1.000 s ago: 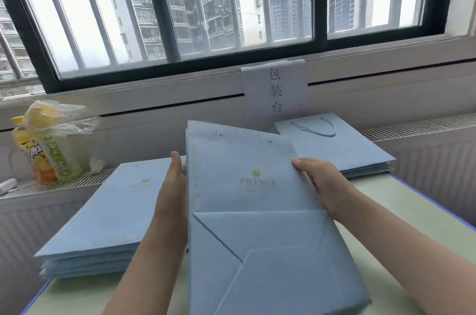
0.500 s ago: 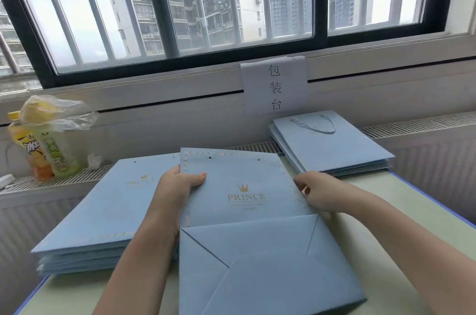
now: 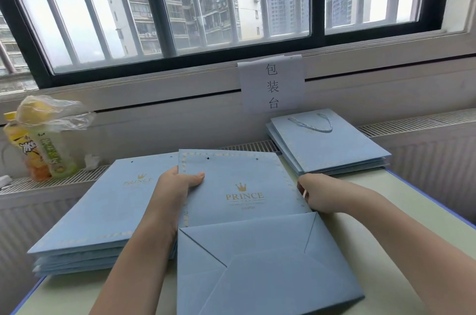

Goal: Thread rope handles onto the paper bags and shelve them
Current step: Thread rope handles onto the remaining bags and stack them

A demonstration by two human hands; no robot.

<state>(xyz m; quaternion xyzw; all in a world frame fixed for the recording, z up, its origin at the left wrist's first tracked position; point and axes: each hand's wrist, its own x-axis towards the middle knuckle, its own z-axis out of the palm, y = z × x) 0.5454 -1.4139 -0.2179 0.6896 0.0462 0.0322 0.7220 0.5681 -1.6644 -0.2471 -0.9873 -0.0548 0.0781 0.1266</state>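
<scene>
paper bag [image 3: 247,211]: flat on the pale green table [image 3: 425,214], in the middle, printed face up with a gold crown and "prince"; its folded base flap lies toward the person; two small holes near the far edge carry no rope
left hand [image 3: 177,185]: grips the bag's left edge; thumb lies across the top face, the other fingers are hidden beneath
right hand [image 3: 313,195]: at the bag's right edge, fingers curled in toward that edge; whether they pinch the paper i cannot tell
left stack [image 3: 98,214]: flat blue bags without handles, just beside the held bag; the left forearm crosses over it
right stack [image 3: 327,144]: bags at the table's far right, apart from the held one; a light blue rope handle [image 3: 311,125] lies on the top bag
sill: drink bottles [image 3: 38,149] under a clear plastic bag at far left; a paper sign [image 3: 272,85] hangs below the window
</scene>
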